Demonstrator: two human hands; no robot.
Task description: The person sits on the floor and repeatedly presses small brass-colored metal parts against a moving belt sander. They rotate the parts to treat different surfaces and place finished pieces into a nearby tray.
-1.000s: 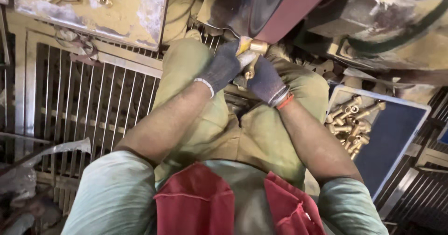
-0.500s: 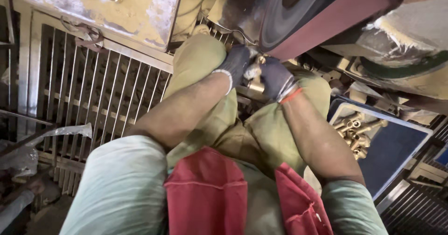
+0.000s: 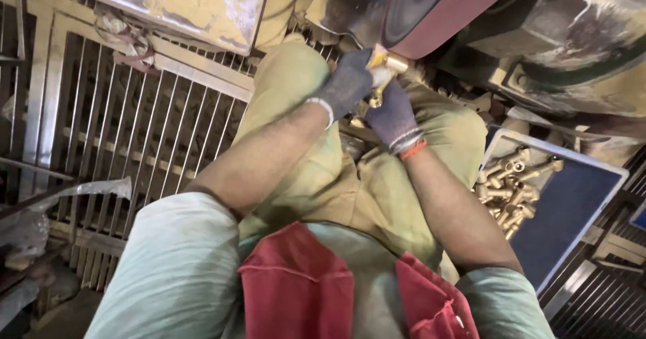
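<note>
item: brass fitting (image 3: pixel 382 70), pinched between our gloved left hand (image 3: pixel 346 83) and gloved right hand (image 3: pixel 392 115), both closed tight on it. position: now raised against the red belt (image 3: pixel 449 9) of the grinder; half a second ago it sat lower, just short of the belt. meaning: we judge polishing is under way. nearby: blue tray (image 3: pixel 572 211) with more brass fittings (image 3: pixel 513 191), well apart at our right knee.

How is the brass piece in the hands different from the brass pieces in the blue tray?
The held brass piece is single, gripped by the left hand and right hand against the dark red belt. The tray's brass pieces lie heaped and untouched in the blue tray. Both look golden yellow.
</note>
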